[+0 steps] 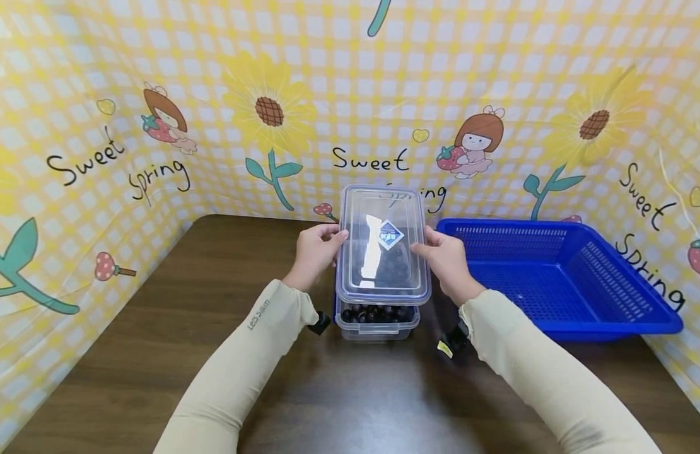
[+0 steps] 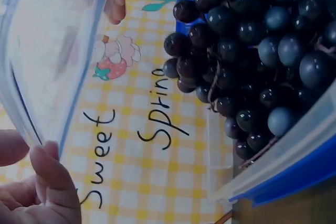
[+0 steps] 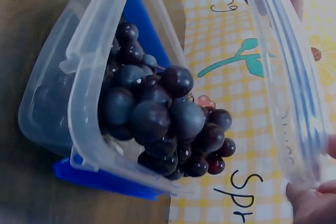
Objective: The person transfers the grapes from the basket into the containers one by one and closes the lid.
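Both hands hold a clear plastic lid [image 1: 358, 265] with a blue-grey rim and a small blue label, raised above a clear container [image 1: 378, 330]. My left hand [image 1: 318, 253] pinches its left edge between thumb and fingers. On the opposite edge, my right hand [image 1: 448, 260] grips with the thumb on top. Dark purple grapes [image 3: 152, 114] fill the container and heap above its rim in the right wrist view. Blue flaps [image 3: 105, 179] hang at the container's sides. In the left wrist view, a gap separates the lid from the grapes [image 2: 252, 51].
A blue plastic basket [image 1: 622, 325] with slotted walls stands on the right of the dark wooden table [image 1: 225, 302]. Behind and on both sides hangs a yellow checked cloth [image 1: 350, 94] printed with flowers and lettering.
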A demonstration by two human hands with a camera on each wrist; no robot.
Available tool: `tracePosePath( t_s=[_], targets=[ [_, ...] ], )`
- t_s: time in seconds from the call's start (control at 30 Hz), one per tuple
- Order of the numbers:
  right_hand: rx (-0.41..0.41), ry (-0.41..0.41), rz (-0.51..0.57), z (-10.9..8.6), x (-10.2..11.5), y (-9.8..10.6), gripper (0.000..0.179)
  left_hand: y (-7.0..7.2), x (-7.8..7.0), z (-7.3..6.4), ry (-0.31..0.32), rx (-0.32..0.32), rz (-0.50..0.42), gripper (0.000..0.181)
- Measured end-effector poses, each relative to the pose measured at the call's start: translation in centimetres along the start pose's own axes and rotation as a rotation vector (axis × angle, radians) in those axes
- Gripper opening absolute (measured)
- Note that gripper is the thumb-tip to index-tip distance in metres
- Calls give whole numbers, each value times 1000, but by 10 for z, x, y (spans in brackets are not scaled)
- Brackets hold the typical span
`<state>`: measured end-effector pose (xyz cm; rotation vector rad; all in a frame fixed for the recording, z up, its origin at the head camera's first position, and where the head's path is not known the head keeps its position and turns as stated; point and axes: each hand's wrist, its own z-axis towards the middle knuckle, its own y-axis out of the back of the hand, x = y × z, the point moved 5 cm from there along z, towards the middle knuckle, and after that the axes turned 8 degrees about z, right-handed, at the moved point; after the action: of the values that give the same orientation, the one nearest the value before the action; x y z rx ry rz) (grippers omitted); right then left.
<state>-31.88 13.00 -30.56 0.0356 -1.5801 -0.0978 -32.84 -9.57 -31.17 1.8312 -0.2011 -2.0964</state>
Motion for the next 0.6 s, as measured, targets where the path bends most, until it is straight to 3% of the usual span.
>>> tracePosePath(
  t_s=[0.17,0.6],
  targets=[
    [151,-55,-110,1,-8,-10,60,-5,10,1,35,39,151,28],
    [175,-80,-210,7,-34,-16,59,-16,31,-3,157,247,337,28]
  ],
)
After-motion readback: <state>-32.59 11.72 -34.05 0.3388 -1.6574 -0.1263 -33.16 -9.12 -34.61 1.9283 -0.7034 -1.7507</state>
